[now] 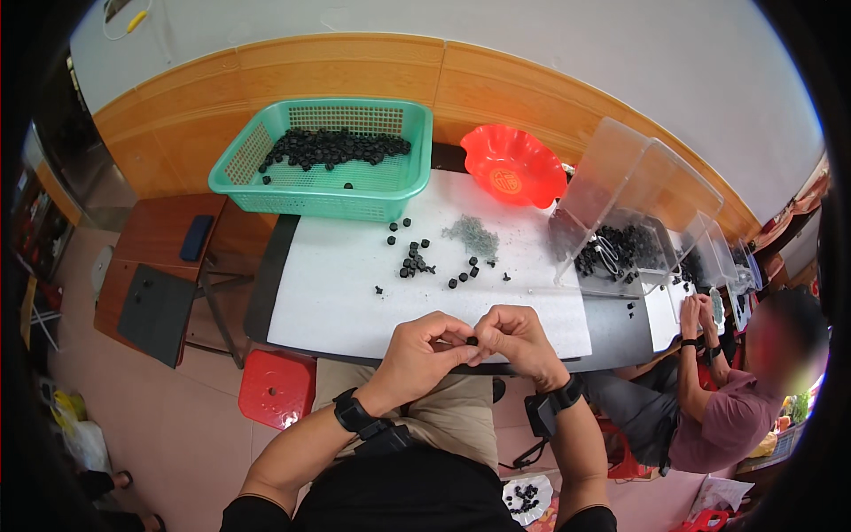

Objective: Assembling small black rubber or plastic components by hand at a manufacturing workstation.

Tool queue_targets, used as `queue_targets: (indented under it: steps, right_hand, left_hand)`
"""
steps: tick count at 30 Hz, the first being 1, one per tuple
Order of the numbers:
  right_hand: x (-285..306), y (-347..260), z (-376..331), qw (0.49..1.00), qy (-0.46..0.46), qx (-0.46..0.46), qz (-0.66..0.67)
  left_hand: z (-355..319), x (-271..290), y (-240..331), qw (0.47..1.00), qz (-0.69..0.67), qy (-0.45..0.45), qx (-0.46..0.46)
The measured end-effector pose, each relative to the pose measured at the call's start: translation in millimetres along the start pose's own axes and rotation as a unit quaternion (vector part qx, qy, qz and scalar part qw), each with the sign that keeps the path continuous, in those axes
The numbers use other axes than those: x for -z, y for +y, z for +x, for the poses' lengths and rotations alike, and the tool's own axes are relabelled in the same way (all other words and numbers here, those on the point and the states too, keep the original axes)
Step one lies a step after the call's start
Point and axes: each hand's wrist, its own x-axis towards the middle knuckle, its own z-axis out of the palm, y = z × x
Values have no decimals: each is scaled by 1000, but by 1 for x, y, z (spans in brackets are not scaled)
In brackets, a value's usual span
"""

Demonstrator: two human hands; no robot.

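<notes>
Over the near edge of the table, my two hands meet at a small black plastic piece (472, 340). My left hand (419, 353) pinches it between thumb and fingertips. My right hand (517, 340) is closed at its other side, thumb and fingers pressed together against it; anything smaller between them is hidden. Just beyond lie several loose black knob-like pieces (413, 263) and a pile of small clear pieces (472, 236), all on a white foam sheet (328, 301).
A green basket (310, 204) holding many black pieces stands far left, beside a red scalloped bowl (514, 164). Clear plastic bins (612, 168) stand at the right. Beyond them a co-worker (727, 399) sits working with both hands. A red stool (277, 387) is left of my legs.
</notes>
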Motion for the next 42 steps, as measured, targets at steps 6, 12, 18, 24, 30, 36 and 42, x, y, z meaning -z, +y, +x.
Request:
queue_targets:
  steps: [6,12,18,24,30,36,42]
  right_hand:
    - [16,-23,34,930,115,82,-340]
    - [31,-42,92,793,155,134,-574]
    - [21,-39,127,692,125,69,-708]
    - [11,-31,140,632,114,12,-766]
    - [4,-33,144,633,104,3,-767]
    - [1,-37,139,658,118,0,-743]
    - [22,-36,115,741,145,70,-652]
  left_hand:
    - [6,6,-6,998,38,39,-32]
    - [7,7,-18,998,33,54,-29]
    - [6,8,-22,997,26,67,-20]
    - [4,6,-18,998,9,63,-19]
    - [3,7,-17,998,6,61,-25]
    - [3,11,-21,998,-6,65,-23]
    - [3,11,-20,997,-36,68,-11]
